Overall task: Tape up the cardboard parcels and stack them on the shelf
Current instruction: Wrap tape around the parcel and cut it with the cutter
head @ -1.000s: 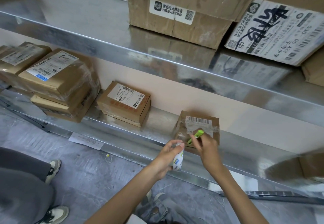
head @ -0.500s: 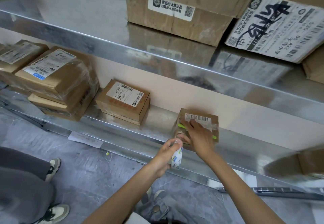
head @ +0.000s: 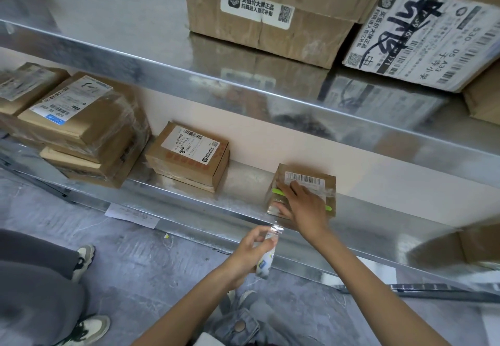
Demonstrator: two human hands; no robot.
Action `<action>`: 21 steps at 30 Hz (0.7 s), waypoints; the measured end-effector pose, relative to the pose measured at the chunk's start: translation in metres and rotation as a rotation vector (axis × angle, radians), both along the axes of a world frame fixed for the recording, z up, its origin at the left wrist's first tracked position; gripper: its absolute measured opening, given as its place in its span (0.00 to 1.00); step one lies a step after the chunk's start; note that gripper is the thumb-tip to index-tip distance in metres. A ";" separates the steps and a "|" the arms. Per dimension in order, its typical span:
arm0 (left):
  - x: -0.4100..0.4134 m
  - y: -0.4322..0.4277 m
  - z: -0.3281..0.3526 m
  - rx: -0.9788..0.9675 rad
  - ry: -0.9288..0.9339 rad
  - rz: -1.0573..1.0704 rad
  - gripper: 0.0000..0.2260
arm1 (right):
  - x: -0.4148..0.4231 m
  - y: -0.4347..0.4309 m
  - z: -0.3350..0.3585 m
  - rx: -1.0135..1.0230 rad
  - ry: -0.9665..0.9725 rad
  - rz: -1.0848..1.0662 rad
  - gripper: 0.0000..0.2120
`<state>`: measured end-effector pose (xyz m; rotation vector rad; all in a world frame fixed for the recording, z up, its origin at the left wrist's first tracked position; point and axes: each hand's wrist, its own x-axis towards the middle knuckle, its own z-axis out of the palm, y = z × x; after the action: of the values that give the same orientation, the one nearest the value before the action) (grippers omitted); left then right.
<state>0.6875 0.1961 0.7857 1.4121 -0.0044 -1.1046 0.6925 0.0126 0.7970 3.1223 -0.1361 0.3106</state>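
Nearest the observer, the left hand [head: 250, 255] has its grip closed round a small tape roll [head: 265, 263], fingers curled over the core, held in front of the shelf edge and below it; a crinkled clear tape end [head: 276, 228] stands up from the top of the roll; whether it joins the parcel cannot be made out.

Beyond it, the right hand [head: 304, 205] lies spread, fingers straight, pressing down on the small parcel [head: 324, 183]; a green tool [head: 278, 191] lies crosswise beneath the palm, both ends showing; whether the thumb hooks it cannot be told.

The parcel sits on the lower shelf [head: 189, 211], close to the front lip, back edge near the wall; a barcode label is on its top face and glossy tape on the near side.

Handling assessment: judged light, a one-hand lift; the cardboard looks thin and somewhat creased, so it should give under hard squeezing; the taped faces are likely slick; best taken across the two short bare-card sides, or palm beneath and thumb on top, clear of the label; the bare metal shelf is likely to let it slide when pushed.

Further left on the same shelf stand a labelled brown box [head: 186, 156] and a film-wrapped stack [head: 81, 126], well apart from the parcel.

Farthest, the upper shelf [head: 243, 88] carries large cartons [head: 270, 29].
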 end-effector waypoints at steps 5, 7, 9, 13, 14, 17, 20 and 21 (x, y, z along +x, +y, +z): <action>0.006 0.000 0.010 0.008 -0.028 0.014 0.05 | -0.003 0.002 0.003 0.067 0.055 -0.027 0.30; 0.003 -0.003 0.013 0.004 -0.030 -0.008 0.06 | -0.005 -0.001 0.009 0.125 0.107 -0.025 0.29; 0.002 -0.005 0.014 0.016 -0.036 -0.025 0.07 | -0.007 -0.007 0.016 0.312 0.195 -0.021 0.26; 0.001 -0.012 0.020 -0.007 -0.025 -0.037 0.08 | -0.018 -0.017 0.042 0.773 0.328 -0.094 0.22; 0.001 -0.014 0.022 -0.016 -0.021 -0.050 0.11 | -0.022 -0.018 0.049 0.793 0.285 -0.135 0.18; 0.000 -0.020 0.027 -0.041 -0.012 -0.088 0.15 | -0.035 -0.031 0.057 0.549 0.102 -0.237 0.14; -0.004 -0.027 0.031 -0.056 -0.013 -0.110 0.12 | -0.052 -0.052 0.047 0.625 -0.132 -0.313 0.11; -0.005 -0.029 0.031 -0.055 -0.014 -0.119 0.11 | -0.056 -0.060 0.038 0.663 -0.208 -0.356 0.10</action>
<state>0.6824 0.1674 0.8171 1.3845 -0.1293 -1.1832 0.6366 -0.0476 0.8353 3.5721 -0.9678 0.7065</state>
